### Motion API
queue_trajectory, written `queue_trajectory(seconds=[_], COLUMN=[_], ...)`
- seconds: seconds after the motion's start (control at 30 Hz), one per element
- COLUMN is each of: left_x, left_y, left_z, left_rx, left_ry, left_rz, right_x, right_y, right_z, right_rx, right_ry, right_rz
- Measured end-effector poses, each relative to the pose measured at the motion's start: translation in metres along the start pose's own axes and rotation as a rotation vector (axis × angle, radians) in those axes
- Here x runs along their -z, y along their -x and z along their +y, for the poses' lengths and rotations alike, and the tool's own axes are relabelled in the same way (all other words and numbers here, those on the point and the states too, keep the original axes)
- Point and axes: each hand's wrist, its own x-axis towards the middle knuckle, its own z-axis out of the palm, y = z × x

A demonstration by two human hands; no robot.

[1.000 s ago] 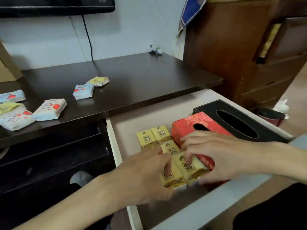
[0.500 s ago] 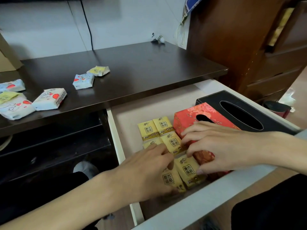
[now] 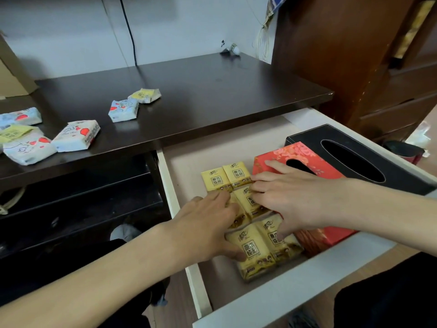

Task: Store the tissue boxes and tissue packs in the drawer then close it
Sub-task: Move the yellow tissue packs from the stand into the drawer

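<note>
The white drawer (image 3: 295,287) stands pulled out. Inside, a black tissue box (image 3: 402,171) lies at the right with a red flowered tissue box (image 3: 279,155) beside it. Several yellow tissue packs (image 3: 250,252) lie in two columns left of the red box. My left hand (image 3: 203,228) rests flat on the left column, thumb against the front pack. My right hand (image 3: 298,200) lies spread over the middle packs and the red box's edge, gripping nothing. On the dark desk top (image 3: 212,95) lie more packs: white and blue ones (image 3: 75,136) (image 3: 123,110) (image 3: 26,147) and a yellow one (image 3: 145,95).
A brown wooden cabinet (image 3: 343,55) with drawers stands right of the desk. A cardboard box (image 3: 11,79) sits at the desk's far left, and a black cable (image 3: 128,31) hangs down the wall. Dark shelves (image 3: 82,197) lie under the desk, left of the drawer.
Both hands have slid from the front packs toward the middle of the drawer. The yellow packs now lie straighter and closer against the red box.
</note>
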Motion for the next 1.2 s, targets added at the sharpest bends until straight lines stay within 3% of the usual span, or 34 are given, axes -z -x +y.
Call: queue_trajectory(seconds=[0.2, 0.4, 0.6, 0.73, 0.97, 1.2], left_x=[0.0, 0.013, 0.057, 0.077, 0.074, 0.069], left_y=[-0.001, 0.005, 0.035, 0.073, 0.158, 0.218], left_z=[0.001, -0.006, -0.051, -0.096, -0.188, -0.273], left_rx=[0.01, 0.062, 0.273, 0.412, 0.663, 0.978], left_ry=[0.0, 0.056, 0.174, 0.303, 0.212, 0.263], left_rz=[-0.021, 0.0, 0.186, 0.363, 0.577, 0.549], right_x=[0.0, 0.013, 0.057, 0.098, 0.176, 0.243], right_y=[-0.004, -0.004, -0.035, -0.089, -0.193, -0.274], right_z=[-0.003, 0.003, 0.006, -0.004, -0.055, -0.129], right_rx=[-0.054, -0.081, -0.164, -0.115, 0.033, 0.118], right_ry=[-0.014, -0.104, -0.674, -0.995, -1.056, -0.998], right_rz=[0.042, 0.237, 0.578, 0.786, 0.799, 0.756])
